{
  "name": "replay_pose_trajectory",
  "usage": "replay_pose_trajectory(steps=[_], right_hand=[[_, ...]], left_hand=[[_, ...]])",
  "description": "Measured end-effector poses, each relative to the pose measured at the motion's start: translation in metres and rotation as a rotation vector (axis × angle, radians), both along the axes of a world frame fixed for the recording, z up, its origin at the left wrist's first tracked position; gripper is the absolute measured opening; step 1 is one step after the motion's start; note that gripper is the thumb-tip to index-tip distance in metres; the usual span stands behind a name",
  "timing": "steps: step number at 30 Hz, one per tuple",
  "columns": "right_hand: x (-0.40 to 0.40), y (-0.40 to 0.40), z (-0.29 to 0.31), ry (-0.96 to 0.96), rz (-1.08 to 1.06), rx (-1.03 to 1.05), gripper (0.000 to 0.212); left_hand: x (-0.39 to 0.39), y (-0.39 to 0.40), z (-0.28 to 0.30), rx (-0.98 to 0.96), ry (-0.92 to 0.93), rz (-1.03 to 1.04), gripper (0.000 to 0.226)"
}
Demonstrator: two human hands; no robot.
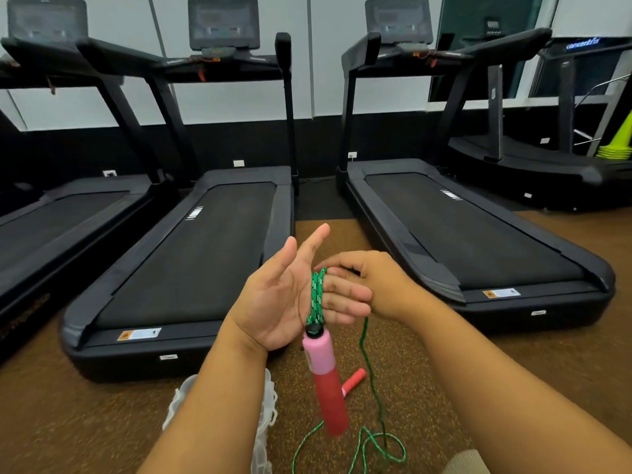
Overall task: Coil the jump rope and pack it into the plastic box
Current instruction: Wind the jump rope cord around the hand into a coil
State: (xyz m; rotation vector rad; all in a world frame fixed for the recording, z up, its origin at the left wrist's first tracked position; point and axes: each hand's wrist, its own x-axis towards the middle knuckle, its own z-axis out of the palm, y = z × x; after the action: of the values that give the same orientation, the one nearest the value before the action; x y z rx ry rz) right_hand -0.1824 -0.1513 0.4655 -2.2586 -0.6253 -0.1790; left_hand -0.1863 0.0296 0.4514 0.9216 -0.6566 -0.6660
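My left hand [284,292] is held up, palm toward me, with the green jump rope [316,295] wound around its lower fingers. One pink and red handle [326,381] hangs below that hand. My right hand [372,282] pinches the rope behind the left fingers. From there the rope drops to loose loops on the floor [379,446]. The second red handle [354,379] lies on the floor. The clear plastic box [265,415] sits on the floor under my left forearm, mostly hidden.
Three black treadmills [205,254] stand in a row in front of me, with brown speckled flooring [513,354] between and around them. A stack of yellow-green cones [619,145] stands at the far right.
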Motion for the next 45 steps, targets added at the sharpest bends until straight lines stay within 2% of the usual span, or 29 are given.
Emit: replay_pose_trajectory(steps=[3, 6, 9, 11, 14, 18, 25, 28, 31, 35, 40, 43, 45], right_hand=[[-0.008, 0.005, -0.018, 0.089, -0.067, 0.060, 0.030], [-0.015, 0.012, -0.038, 0.148, -0.163, 0.038, 0.020], [-0.023, 0.018, -0.053, 0.056, -0.043, -0.006, 0.018], [-0.027, 0.020, -0.059, -0.040, 0.020, -0.132, 0.035], [-0.030, 0.020, -0.057, -0.139, -0.018, -0.414, 0.051], [-0.034, 0.019, -0.052, -0.264, -0.055, -0.549, 0.058], [-0.036, 0.018, -0.029, -0.568, -0.115, -0.515, 0.016], [-0.041, 0.018, -0.021, -0.574, -0.092, -0.554, 0.025], [-0.045, 0.017, -0.016, -0.578, -0.031, -0.607, 0.008], [-0.045, 0.016, -0.007, -0.601, 0.018, -0.582, 0.012], [-0.035, 0.016, 0.011, -0.688, -0.064, -0.580, 0.017], [-0.025, 0.012, 0.021, -0.602, -0.110, -0.474, 0.009], [-0.016, 0.008, 0.021, -0.497, -0.141, -0.333, 0.006]], left_hand=[[0.001, 0.000, 0.004, -0.020, -0.014, 0.033, 0.076], [0.002, 0.002, 0.007, -0.015, -0.047, 0.110, 0.072], [0.004, 0.005, 0.009, 0.029, -0.088, 0.215, 0.067], [0.006, 0.007, 0.008, 0.058, -0.105, 0.281, 0.064], [0.008, 0.010, 0.005, 0.060, -0.099, 0.333, 0.062], [0.010, 0.011, 0.003, 0.062, -0.080, 0.354, 0.059], [0.012, 0.010, 0.000, 0.113, -0.039, 0.352, 0.059], [0.012, 0.008, 0.000, 0.108, -0.035, 0.355, 0.060], [0.012, 0.008, 0.000, 0.112, -0.025, 0.351, 0.061], [0.008, 0.008, -0.001, 0.117, -0.017, 0.292, 0.064], [-0.001, -0.004, -0.005, 0.142, -0.021, 0.252, 0.067], [-0.003, -0.006, -0.004, 0.151, -0.037, 0.207, 0.069], [-0.005, -0.006, -0.002, 0.169, -0.062, 0.174, 0.070]])
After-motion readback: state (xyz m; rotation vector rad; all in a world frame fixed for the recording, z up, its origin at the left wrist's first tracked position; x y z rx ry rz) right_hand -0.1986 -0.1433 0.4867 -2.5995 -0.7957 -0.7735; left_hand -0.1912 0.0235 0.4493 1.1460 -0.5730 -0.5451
